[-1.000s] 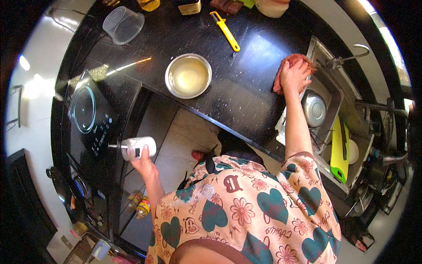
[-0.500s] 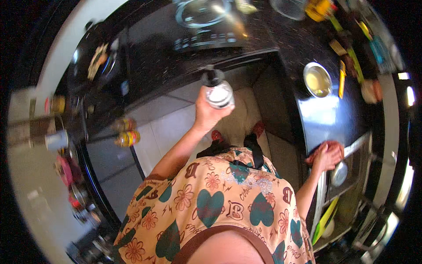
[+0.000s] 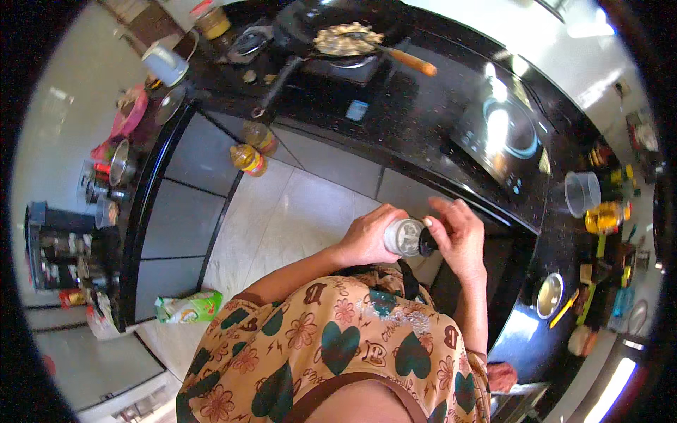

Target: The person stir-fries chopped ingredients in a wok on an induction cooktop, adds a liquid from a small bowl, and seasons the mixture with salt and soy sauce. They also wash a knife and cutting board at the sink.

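My left hand (image 3: 367, 236) is wrapped round a small clear glass jar (image 3: 403, 237), held tilted sideways in front of my body. What is inside the jar is hard to make out. At its right end sits a black lid (image 3: 427, 242), which the thumb and fingers of my right hand (image 3: 461, 236) grip. Whether the lid is turning or loose, I cannot tell.
Ahead, a dark wok (image 3: 293, 34) holds chopped food (image 3: 342, 41) and a wooden-handled utensil (image 3: 415, 63). An induction cooktop (image 3: 509, 130) lies to its right. On the floor stand yellow oil bottles (image 3: 248, 160) and a green packet (image 3: 189, 308). A steel bowl (image 3: 549, 296) sits at right.
My right hand has left the reddish-brown cloth by the sink and come to the jar's lid. The jar has tipped from upright toward sideways. My view has swung left, bringing in the wok.
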`<act>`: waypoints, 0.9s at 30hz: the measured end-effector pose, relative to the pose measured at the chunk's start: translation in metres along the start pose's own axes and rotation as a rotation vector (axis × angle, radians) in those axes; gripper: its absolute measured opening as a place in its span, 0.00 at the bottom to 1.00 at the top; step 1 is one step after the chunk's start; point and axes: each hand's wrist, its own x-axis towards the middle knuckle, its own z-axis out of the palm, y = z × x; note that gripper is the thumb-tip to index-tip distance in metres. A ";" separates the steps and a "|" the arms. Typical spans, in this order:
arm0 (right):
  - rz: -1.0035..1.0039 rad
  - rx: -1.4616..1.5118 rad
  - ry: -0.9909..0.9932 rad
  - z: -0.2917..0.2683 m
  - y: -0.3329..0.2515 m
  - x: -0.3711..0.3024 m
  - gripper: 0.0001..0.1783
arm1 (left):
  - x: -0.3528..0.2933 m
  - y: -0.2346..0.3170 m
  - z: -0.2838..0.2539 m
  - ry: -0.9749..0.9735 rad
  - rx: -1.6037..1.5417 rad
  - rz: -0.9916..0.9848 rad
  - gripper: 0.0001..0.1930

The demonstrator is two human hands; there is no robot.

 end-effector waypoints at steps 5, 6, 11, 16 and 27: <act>-0.278 0.110 -0.080 0.014 0.014 0.000 0.15 | -0.026 -0.010 0.015 0.198 -0.014 -0.189 0.38; -0.319 0.166 -0.103 0.015 0.015 0.002 0.16 | -0.030 -0.007 0.014 0.253 -0.011 -0.221 0.38; -0.497 0.067 -0.269 0.022 0.008 0.017 0.17 | -0.044 -0.008 0.017 0.407 0.052 -0.293 0.38; -0.480 0.258 -0.391 0.037 0.020 0.037 0.19 | -0.045 -0.014 0.022 0.510 0.033 -0.382 0.36; -0.349 0.583 -0.475 0.068 0.049 0.144 0.22 | 0.002 -0.043 -0.037 0.518 -0.076 -0.575 0.38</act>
